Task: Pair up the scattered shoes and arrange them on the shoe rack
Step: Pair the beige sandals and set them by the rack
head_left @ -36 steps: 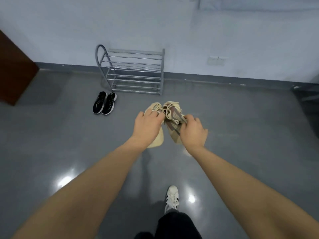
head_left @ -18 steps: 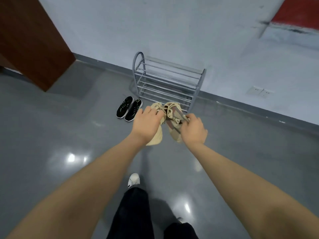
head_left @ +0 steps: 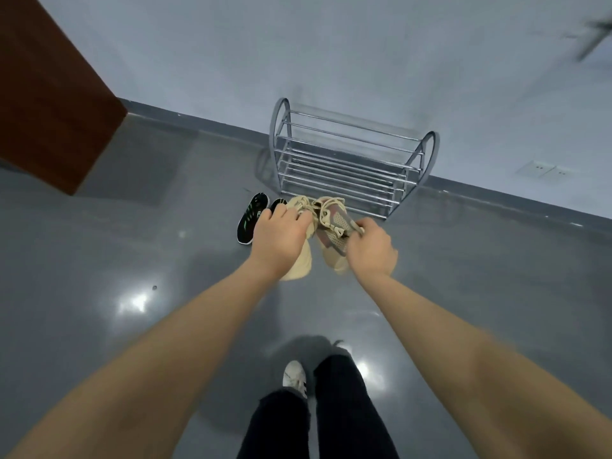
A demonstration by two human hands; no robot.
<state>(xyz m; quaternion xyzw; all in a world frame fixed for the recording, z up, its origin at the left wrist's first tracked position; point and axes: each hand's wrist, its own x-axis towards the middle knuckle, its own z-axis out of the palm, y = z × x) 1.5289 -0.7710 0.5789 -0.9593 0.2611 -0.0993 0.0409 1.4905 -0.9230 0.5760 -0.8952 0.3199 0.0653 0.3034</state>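
The left hand [head_left: 280,238] holds 1 tan shoe [head_left: 302,263]. The right hand [head_left: 372,248] holds 1 more [head_left: 331,226]. 2 black shoes [head_left: 253,217] sit by 1 shoe rack [head_left: 347,164].

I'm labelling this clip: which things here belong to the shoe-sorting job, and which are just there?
Part of the job:
- beige shoes, one in the left hand, one in the right hand: and
- black shoes on the floor
- shoe rack

Just there:
- brown door
- wall sockets

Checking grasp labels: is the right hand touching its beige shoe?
Touching. Head view shows the right hand with fingers curled round the heel end of the beige shoe, no gap.
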